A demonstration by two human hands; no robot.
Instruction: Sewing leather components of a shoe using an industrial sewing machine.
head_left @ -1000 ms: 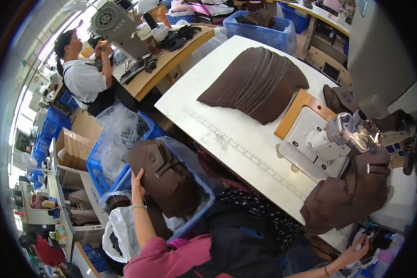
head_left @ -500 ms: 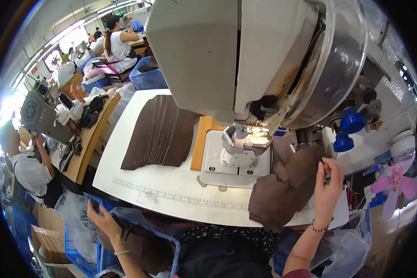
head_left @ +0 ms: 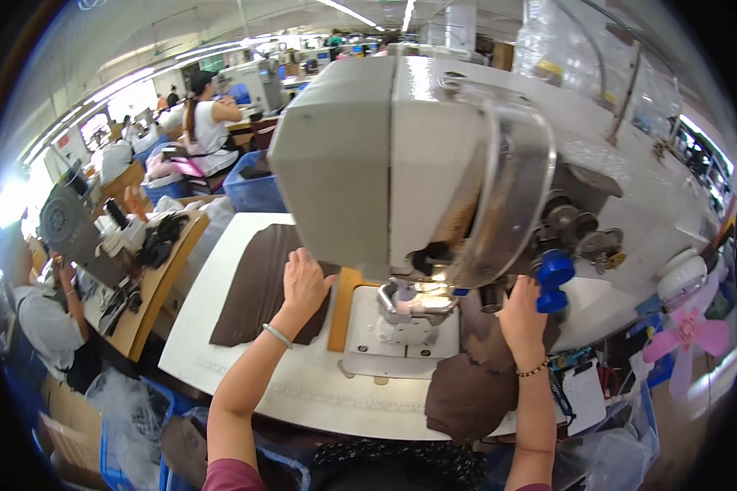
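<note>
A stack of thin dark brown leather-like pieces (head_left: 250, 286) lies on the left of the sewing machine's white table. My left hand (head_left: 303, 286) is over the stack's right side, thumb spread from the fingers; nothing shows in it. Right of the needle area, more brown pieces (head_left: 471, 397) lie overlapped in a loose pile. My right hand (head_left: 522, 323) reaches over that pile, beside the machine's blue knobs (head_left: 553, 280). Its fingertips are hidden behind machine parts. The sewing machine head (head_left: 336, 155) stands between my hands, its lamp lit above the metal needle plate (head_left: 401, 348).
An orange-yellow guide block (head_left: 343, 309) borders the plate's left side. A blue crate (head_left: 250, 184) stands beyond the table, and blue baskets with plastic bags are below it. To the right is a pink-bladed fan (head_left: 686, 331). Other people sit working at left.
My left hand has risen from above the basket at lower left to the stack on the table. My right hand has moved left and in by the blue knobs. The view has tilted upward.
</note>
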